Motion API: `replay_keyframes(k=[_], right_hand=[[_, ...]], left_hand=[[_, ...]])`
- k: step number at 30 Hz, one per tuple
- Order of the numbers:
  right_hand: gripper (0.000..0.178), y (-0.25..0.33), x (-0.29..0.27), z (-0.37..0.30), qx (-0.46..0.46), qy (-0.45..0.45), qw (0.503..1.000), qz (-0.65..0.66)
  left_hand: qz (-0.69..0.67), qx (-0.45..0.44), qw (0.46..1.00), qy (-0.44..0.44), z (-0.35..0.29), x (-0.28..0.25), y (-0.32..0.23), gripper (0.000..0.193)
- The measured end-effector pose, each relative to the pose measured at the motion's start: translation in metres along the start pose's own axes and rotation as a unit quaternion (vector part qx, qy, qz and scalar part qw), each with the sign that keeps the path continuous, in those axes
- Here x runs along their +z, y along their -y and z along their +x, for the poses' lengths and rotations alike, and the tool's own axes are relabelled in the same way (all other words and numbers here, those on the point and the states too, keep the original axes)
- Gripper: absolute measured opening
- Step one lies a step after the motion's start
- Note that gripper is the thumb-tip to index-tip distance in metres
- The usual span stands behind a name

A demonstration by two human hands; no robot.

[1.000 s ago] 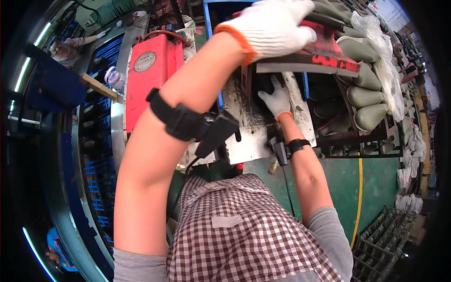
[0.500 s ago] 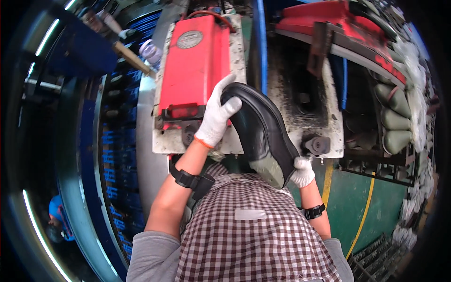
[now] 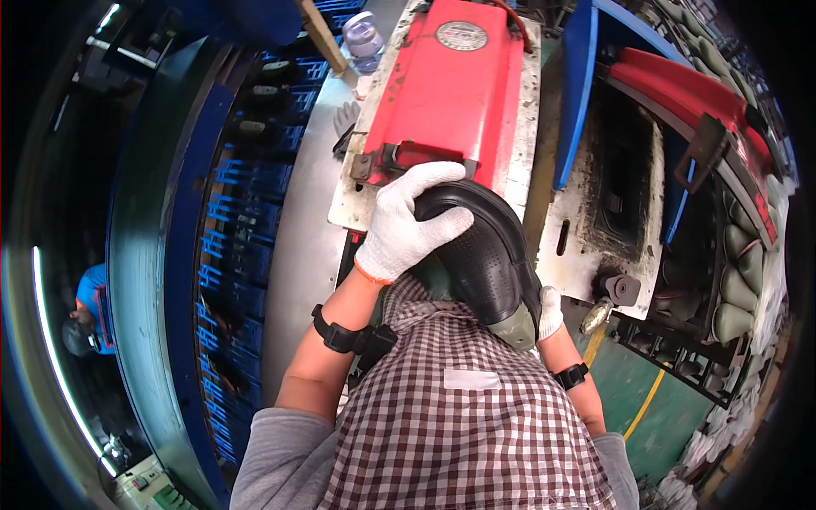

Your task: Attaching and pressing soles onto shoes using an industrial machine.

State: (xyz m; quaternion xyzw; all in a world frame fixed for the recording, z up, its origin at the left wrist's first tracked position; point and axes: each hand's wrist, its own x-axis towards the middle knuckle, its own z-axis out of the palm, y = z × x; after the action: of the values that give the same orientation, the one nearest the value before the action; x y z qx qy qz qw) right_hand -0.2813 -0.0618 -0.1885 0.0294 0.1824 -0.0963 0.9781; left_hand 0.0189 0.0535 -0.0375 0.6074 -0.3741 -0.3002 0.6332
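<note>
A black shoe [image 3: 489, 259] is held in front of my checked apron, with a grey-green shoe last [image 3: 517, 328] showing out of its near end. My left hand [image 3: 410, 223], in a white knitted glove, is closed round the shoe's far rounded end, thumb on one side and fingers over the other. At the near end, my gloved right hand [image 3: 551, 313] grips the shoe's right edge; most of its fingers are hidden behind the shoe. Just beyond the left hand lies the red cover [image 3: 446, 85] of a machine.
On the right stand a second machine bed [image 3: 561, 246], its raised red lid [image 3: 680, 93] and a rack of grey-green shoe lasts [image 3: 738, 285]. A blue-pegged conveyor [image 3: 225, 246] runs along the left, beside a metal ledge [image 3: 297, 229] bearing a clear jar [image 3: 364, 42]. A person [image 3: 92, 310] is at far left.
The view has swung left, so the machines sit further right. The shoe has tilted, showing more of its perforated side, and both hands keep hold of it.
</note>
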Motion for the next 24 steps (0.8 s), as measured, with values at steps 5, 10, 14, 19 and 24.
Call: replay_keyframes(k=[5,10,14,19,24], right_hand=[[0.084,-0.017,0.037,0.023,0.048,-0.033,0.997,-0.047],[0.078,-0.049,0.112,0.072,0.068,0.016,0.966,-0.248],[0.083,-0.102,0.154,0.133,0.131,-0.020,0.905,-0.405],[0.086,-0.145,0.163,0.212,0.028,0.140,0.602,-0.786],[0.046,-0.121,0.174,0.208,-0.303,0.088,0.343,-0.885]], left_hand=[[0.026,0.030,0.993,-0.107,-0.019,-0.039,0.001,0.042],[-0.281,-0.005,0.907,-0.315,-0.027,-0.072,0.039,0.068],[-0.470,-0.132,0.853,-0.184,-0.106,-0.080,0.061,0.081],[-0.638,-0.212,0.715,-0.194,-0.128,-0.125,0.079,0.072],[-0.432,-0.283,0.762,-0.391,-0.118,-0.221,0.167,0.065]])
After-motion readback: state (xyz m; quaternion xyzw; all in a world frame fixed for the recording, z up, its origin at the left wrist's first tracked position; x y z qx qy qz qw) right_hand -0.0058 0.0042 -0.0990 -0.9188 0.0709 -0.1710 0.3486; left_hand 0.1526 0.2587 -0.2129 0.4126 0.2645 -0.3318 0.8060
